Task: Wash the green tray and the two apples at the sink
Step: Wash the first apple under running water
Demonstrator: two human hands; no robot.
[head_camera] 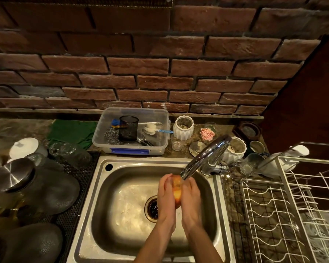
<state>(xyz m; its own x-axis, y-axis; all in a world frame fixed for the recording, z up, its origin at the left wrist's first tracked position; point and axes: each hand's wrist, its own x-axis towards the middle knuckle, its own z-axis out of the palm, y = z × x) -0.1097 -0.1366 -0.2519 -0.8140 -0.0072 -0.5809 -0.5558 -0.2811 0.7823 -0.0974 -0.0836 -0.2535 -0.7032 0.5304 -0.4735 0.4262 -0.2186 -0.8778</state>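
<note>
Over the steel sink (pixel 103 205) I hold a red-yellow apple (pixel 177 188) pressed between both palms, just below the spout of the chrome faucet (pixel 203 154). My left hand (pixel 166 196) covers the apple's left side and my right hand (pixel 191 196) its right side; both look blurred. Only a strip of the apple shows between them. No green tray and no second apple are in view.
A clear plastic box (pixel 130 150) of scrubbers and brushes stands behind the sink, with a green cloth (pixel 72 130) to its left. White jars (pixel 183 129) and glasses sit by the faucet. A white wire dish rack (pixel 285 215) fills the right; dark upturned bowls (pixel 59 190) fill the left.
</note>
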